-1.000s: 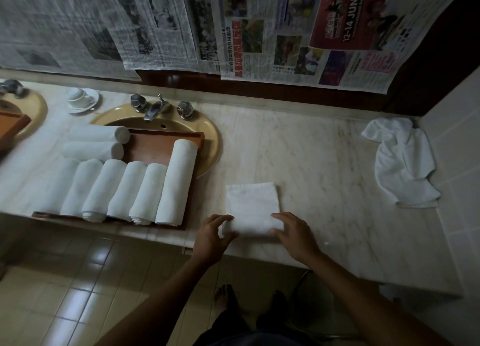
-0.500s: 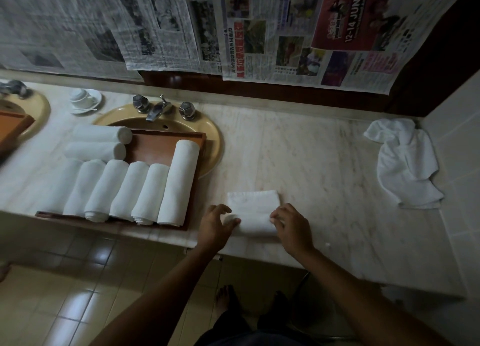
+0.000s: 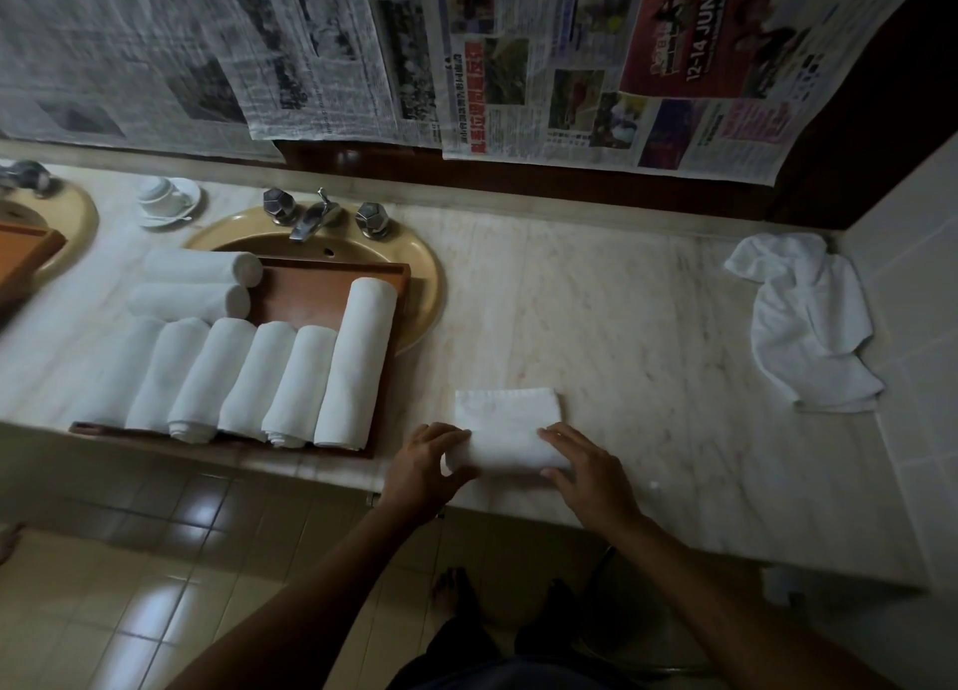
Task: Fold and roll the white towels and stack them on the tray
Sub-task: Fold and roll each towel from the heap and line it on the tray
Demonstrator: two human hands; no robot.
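The left hand (image 3: pixel 422 464) and the right hand (image 3: pixel 586 469) curl their fingers around the two ends of the half-rolled towel (image 3: pixel 508 433) on the counter (image 3: pixel 648 326), near its front edge. The roll hides its inner layers. Compared with a second ago, less flat towel remains beyond the roll.

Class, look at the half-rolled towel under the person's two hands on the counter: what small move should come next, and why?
Probably keep rolling the towel away from the body. The left hand and right hand hold its two ends, the near part is rolled, and a flat part still lies beyond. The tray comes afterwards.
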